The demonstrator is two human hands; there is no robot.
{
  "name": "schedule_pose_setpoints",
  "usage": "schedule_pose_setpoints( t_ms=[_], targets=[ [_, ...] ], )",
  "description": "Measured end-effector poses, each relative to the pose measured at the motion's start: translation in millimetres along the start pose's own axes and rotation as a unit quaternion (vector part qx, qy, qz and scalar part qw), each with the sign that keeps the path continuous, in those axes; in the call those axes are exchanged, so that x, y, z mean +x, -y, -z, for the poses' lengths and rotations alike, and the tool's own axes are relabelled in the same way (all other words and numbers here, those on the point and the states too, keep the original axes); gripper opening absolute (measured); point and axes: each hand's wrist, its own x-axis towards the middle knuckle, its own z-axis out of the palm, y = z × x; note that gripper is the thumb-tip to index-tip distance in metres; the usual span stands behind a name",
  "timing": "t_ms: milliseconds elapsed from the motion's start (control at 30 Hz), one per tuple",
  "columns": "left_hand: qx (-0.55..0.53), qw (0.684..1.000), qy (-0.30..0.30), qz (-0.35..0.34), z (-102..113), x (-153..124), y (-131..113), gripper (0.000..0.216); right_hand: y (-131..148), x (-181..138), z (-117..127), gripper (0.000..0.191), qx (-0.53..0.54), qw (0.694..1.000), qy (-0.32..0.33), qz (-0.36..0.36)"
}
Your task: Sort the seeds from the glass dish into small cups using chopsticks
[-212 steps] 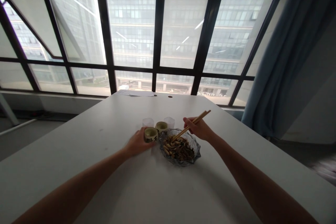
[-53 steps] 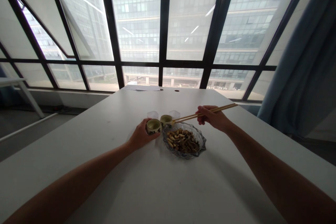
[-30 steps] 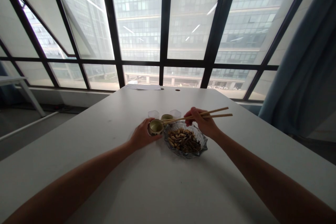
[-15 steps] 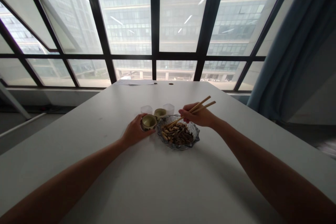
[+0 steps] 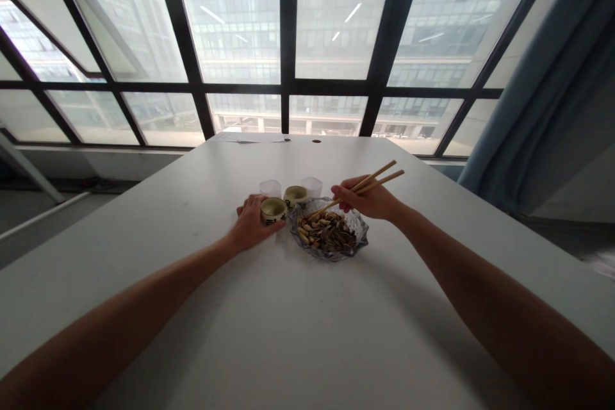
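Note:
My left hand is wrapped round a small greenish ceramic cup standing on the white table. My right hand grips a pair of wooden chopsticks, whose tips point down into a scalloped glass dish filled with nuts and seeds. A second ceramic cup stands just behind the first. Two small clear plastic cups stand behind the ceramic ones.
A sheet of paper lies at the table's far edge, next to a small round hole. Large black-framed windows fill the back. A blue-grey curtain hangs at the right.
The chopsticks swung from reaching toward the far ceramic cup back down into the dish. My left hand stayed on the near cup. The camera tilted down a little.

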Motion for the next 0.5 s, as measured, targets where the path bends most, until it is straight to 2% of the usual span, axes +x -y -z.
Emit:
schedule_pose_setpoints(
  t_ms=[233,500],
  targets=[
    [0.053,0.998,0.020,0.028,2.5,-1.3,-4.4,0.065,1.9,0.2,-2.3,0.054,-0.017,1.000,0.001,0.008],
    [0.042,0.999,-0.009,0.012,-1.1,-0.4,0.6,0.065,4.4,-2.2,-3.3,0.047,-0.013,0.998,0.056,0.008]
  ],
)
